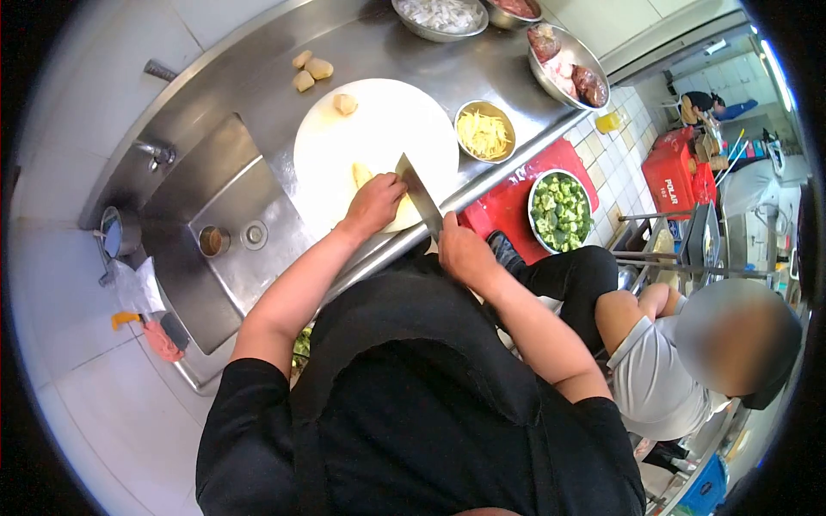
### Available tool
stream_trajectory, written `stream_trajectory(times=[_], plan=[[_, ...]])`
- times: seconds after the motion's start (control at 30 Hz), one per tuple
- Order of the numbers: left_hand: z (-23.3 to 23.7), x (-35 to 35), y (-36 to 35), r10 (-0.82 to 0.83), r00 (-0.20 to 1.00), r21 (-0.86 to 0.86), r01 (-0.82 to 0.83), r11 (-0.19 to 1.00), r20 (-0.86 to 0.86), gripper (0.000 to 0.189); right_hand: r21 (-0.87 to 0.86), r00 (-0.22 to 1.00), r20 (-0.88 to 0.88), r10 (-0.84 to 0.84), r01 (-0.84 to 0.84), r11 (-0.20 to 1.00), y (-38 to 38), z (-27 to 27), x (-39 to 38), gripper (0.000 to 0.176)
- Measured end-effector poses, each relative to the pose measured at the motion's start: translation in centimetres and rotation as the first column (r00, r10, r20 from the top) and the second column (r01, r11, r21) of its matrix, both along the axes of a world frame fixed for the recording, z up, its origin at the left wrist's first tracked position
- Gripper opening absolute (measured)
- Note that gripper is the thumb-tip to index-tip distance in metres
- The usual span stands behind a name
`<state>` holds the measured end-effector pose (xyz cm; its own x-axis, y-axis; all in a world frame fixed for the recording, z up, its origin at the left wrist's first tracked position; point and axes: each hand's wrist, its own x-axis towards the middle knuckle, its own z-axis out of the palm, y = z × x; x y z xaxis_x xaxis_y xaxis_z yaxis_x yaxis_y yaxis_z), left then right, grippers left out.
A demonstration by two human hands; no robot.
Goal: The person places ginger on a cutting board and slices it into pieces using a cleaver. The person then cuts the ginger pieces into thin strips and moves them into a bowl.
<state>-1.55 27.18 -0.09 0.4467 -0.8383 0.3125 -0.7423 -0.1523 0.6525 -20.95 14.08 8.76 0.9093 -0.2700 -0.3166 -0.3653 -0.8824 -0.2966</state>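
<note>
A round white cutting board [323, 159] lies on the steel counter. My right hand [467, 249] is closed around the handle of a cleaver [419, 191], whose broad blade stands over the board. Right beside the blade, my left hand [376, 205] has its fingers curled down on pale yellow ginger, mostly hidden beneath them. A cut piece of peeled ginger [361, 175] lies against the left hand. Farther back on the board rests a ginger knob [345, 104]. To the right of the board is a metal bowl of shredded ginger [484, 132].
More ginger pieces [318, 69] lie behind the board. A sink [206, 185] is at left. Bowls of white strips [441, 15] and meat [568, 69] stand at the back. Broccoli [559, 211] fills a bowl on a red surface; a seated person [658, 370] is close on my right.
</note>
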Motion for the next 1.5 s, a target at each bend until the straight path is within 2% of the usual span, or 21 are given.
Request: stream_trajectory(times=[0.07, 0.13, 0.2, 0.3, 0.33, 0.4, 0.47, 0.53, 0.6, 0.67, 0.8, 0.9, 0.93, 1.0, 1.03, 1.07, 1.1, 1.23, 1.3, 1.43, 1.5], plan=[[0.1, 0.1, -0.1, -0.008, 1.0, 0.0, 0.008, 1.0, 0.002, 0.017, 0.02, 0.991, -0.043, -0.129, 0.13, 0.991, 0.8, 0.5, -0.1, 0.019], [0.3, 0.1, 0.0, -0.021, 1.0, 0.041, 0.022, 0.999, -0.017, 0.018, 0.013, 0.998, 0.031, -0.055, 0.055, 0.998, -0.7, 0.5, 1.7, 0.02], [0.1, 0.4, -0.1, -0.039, 0.999, 0.038, 0.039, 0.999, -0.004, 0.016, 0.031, 0.995, 0.08, -0.055, 0.053, 0.998, -1.7, 0.6, 3.1, 0.021], [0.6, 0.2, 0.5, -0.036, 0.999, 0.049, 0.036, 0.998, -0.007, 0.017, 0.04, 0.998, -0.047, -0.036, 0.038, 0.998, -1.0, 3.2, 2.2, 0.024], [0.9, 0.1, 0.5, -0.033, 0.999, 0.06, 0.034, 0.998, -0.011, 0.02, 0.036, 0.998, -0.05, -0.027, 0.029, 0.999, -0.3, 2.2, 1.2, 0.024], [0.6, -0.2, 0.4, -0.009, 0.999, 0.059, 0.011, 0.998, -0.034, 0.018, -0.031, 0.996, 0.042, -0.081, 0.083, 0.996, 0.9, -0.2, 0.0, 0.025], [0.5, -0.1, 0.5, -0.009, 0.999, 0.065, 0.012, 0.998, -0.037, 0.017, -0.086, 0.991, 0.131, -0.033, 0.044, 0.995, -0.3, -0.9, 0.7, 0.023], [1.0, -0.2, 1.3, 0.045, 0.986, 0.0, -0.046, 0.999, 0.161, 0.016, 0.019, 0.997, 0.044, -0.065, 0.064, 0.998, -1.6, 1.0, 2.8, 0.021], [1.6, 0.7, 2.4, 0.078, 0.977, 0.007, -0.081, 0.997, 0.2, 0.02, 0.062, 0.99, 0.043, -0.133, 0.131, 0.989, -2.2, 3.4, 3.0, 0.02], [0.8, 2.2, 3.6, 0.227, 0.951, 0.089, -0.25, 0.964, 0.209, 0.023, 0.093, 0.983, 0.112, -0.148, 0.138, 0.986, -2.3, 4.8, 1.3, 0.022], [-0.5, 7.0, 5.2, 0.236, 0.962, 0.029, -0.242, 0.97, 0.14, 0.024, 0.087, 0.967, 0.226, -0.12, 0.102, 0.991, -2.7, 3.9, -2.4, 0.023], [1.9, 8.2, 4.6, 0.304, 0.948, -0.042, -0.302, 0.953, 0.089, 0.023, 0.103, 0.961, 0.233, -0.149, 0.128, 0.986, -2.7, 3.5, -3.9, 0.027], [4.1, 8.0, 4.2, 0.296, 0.95, -0.039, -0.294, 0.955, 0.095, 0.023, 0.121, 0.959, 0.239, -0.155, 0.129, 0.984, -2.7, 3.5, -4.2, 0.029], [8.4, 6.3, 3.0, 0.203, 0.972, 0.136, -0.186, 0.973, -0.12, 0.022, 0.119, 0.954, 0.249, -0.165, 0.139, 0.983, -2.6, 2.3, -4.3, 0.034], [8.1, 5.3, 2.2, 0.117, 0.963, 0.135, -0.086, 0.987, -0.244, 0.026, 0.105, 0.954, 0.267, -0.138, 0.114, 0.988, -2.6, 1.8, -4.2, 0.034], [7.8, 4.4, 1.7, -0.009, 0.957, 0.231, 0.079, 0.97, -0.289, 0.032, 0.088, 0.952, 0.288, -0.107, 0.085, 0.992, -2.7, 1.3, -4.1, 0.034], [7.9, 2.9, 1.0, -0.116, 0.966, 0.277, 0.18, 0.944, -0.231, 0.031, 0.09, 0.951, 0.292, -0.102, 0.078, 0.993, -2.7, 1.2, -3.9, 0.034], [5.3, 0.1, -1.1, -0.094, 0.965, 0.338, 0.176, 0.925, -0.243, 0.024, 0.015, 0.961, 0.277, -0.014, 0.01, 1.0, -2.9, 1.6, -3.5, 0.036], [4.4, -0.1, -1.5, -0.003, 0.967, 0.293, 0.08, 0.953, -0.254, 0.021, 0.012, 0.964, 0.266, -0.001, -0.002, 1.0, -2.9, 1.7, -4.0, 0.036], [4.4, 0.2, -1.8, 0.018, 0.973, 0.35, 0.065, 0.935, -0.228, 0.023, 0.04, 0.965, 0.258, 0.053, -0.066, 0.997, -3.6, 2.1, -5.7, 0.036], [4.7, 0.6, -1.7, 0.029, 0.983, 0.271, 0.021, 0.962, -0.182, 0.03, 0.047, 0.964, 0.256, 0.07, -0.084, 0.995, -4.0, 2.5, -6.9, 0.035]])
